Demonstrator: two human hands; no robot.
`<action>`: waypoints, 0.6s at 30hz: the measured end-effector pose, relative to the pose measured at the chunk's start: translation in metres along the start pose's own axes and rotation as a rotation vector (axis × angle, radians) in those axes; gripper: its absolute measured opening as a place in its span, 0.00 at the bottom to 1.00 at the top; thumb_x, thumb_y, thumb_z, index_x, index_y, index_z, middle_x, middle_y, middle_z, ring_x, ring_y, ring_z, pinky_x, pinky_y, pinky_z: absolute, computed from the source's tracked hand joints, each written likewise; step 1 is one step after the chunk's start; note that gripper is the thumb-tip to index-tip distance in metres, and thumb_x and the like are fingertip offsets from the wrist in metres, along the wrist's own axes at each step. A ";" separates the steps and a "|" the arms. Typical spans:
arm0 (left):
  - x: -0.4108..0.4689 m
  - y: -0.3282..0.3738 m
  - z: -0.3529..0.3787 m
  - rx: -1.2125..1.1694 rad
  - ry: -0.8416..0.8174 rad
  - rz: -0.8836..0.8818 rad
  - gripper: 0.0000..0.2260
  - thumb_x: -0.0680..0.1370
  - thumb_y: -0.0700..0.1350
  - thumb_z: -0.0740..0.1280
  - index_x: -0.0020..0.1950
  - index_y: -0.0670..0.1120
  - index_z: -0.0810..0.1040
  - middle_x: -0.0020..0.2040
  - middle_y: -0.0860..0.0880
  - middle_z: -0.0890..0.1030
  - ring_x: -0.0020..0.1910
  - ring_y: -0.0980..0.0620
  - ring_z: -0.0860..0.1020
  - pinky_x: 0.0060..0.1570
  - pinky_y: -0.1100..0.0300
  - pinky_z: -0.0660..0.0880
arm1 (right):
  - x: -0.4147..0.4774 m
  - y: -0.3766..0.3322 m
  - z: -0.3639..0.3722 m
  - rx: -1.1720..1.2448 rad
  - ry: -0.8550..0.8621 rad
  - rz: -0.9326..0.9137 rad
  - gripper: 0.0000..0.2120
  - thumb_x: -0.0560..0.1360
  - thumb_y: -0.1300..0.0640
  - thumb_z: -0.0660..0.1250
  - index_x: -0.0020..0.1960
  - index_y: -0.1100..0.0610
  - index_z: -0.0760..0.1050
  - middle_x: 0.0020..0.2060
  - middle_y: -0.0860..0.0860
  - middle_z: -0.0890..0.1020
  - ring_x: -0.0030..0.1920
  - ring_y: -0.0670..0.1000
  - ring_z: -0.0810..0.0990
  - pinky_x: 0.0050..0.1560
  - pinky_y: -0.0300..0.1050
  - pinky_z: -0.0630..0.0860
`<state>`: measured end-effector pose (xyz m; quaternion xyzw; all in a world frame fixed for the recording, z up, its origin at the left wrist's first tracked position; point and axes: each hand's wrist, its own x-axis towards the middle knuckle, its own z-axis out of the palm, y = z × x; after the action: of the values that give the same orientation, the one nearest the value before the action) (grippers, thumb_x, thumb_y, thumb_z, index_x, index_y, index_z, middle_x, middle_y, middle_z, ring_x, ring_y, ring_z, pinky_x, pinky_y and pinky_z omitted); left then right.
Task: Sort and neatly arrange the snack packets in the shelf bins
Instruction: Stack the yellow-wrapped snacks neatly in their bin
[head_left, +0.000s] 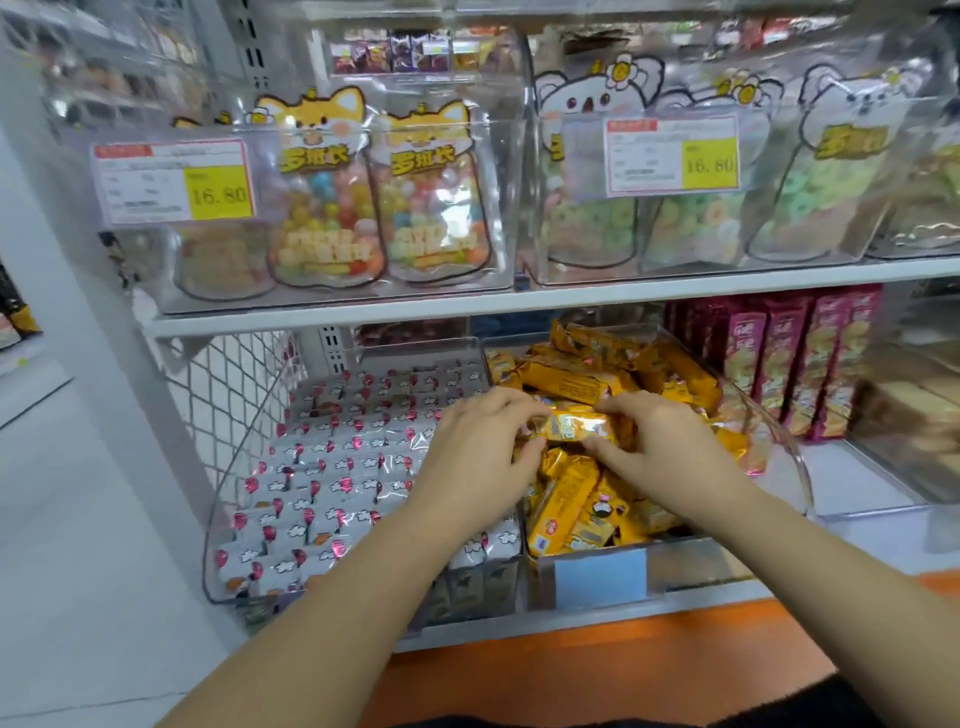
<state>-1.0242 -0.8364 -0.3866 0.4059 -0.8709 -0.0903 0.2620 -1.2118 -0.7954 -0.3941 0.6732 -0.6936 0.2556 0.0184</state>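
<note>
Both my hands hold one yellow snack packet (571, 427) above the middle clear bin (691, 564) on the lower shelf. My left hand (480, 441) pinches its left end and my right hand (660, 441) pinches its right end. Beneath them lies a loose heap of several yellow packets (582, 499), more piled at the back (613, 364). The bin on the left (218, 519) holds silver-white packets with pink marks (332, 467) laid in neat overlapping rows.
Maroon snack boxes (779, 358) stand upright right of the yellow bin. The upper shelf carries clear bins of candy pouches (431, 197) with yellow price tags (709, 158). A white wire mesh panel (228, 384) closes the left side. An orange ledge (597, 670) runs below.
</note>
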 end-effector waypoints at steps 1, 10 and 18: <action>0.006 0.002 0.003 0.036 -0.022 0.022 0.16 0.80 0.49 0.60 0.68 0.56 0.71 0.67 0.57 0.70 0.67 0.55 0.66 0.72 0.49 0.54 | 0.003 0.003 0.000 0.043 0.003 -0.010 0.17 0.72 0.48 0.70 0.58 0.52 0.77 0.53 0.48 0.79 0.51 0.49 0.77 0.49 0.40 0.71; 0.035 0.018 0.021 0.066 0.058 0.047 0.23 0.77 0.53 0.64 0.72 0.59 0.64 0.66 0.58 0.70 0.65 0.56 0.67 0.68 0.53 0.55 | 0.018 0.024 -0.018 0.326 0.199 -0.336 0.09 0.67 0.62 0.75 0.48 0.56 0.82 0.47 0.47 0.81 0.51 0.41 0.76 0.57 0.26 0.68; 0.019 0.023 0.020 -0.156 0.282 -0.069 0.20 0.75 0.50 0.67 0.66 0.55 0.69 0.56 0.58 0.68 0.56 0.57 0.71 0.56 0.59 0.71 | 0.004 0.028 -0.027 0.504 0.145 -0.198 0.14 0.74 0.58 0.69 0.57 0.49 0.75 0.44 0.43 0.79 0.46 0.41 0.77 0.45 0.27 0.70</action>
<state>-1.0599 -0.8367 -0.3885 0.4226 -0.8015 -0.1087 0.4089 -1.2475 -0.7901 -0.3786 0.7010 -0.5357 0.4647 -0.0750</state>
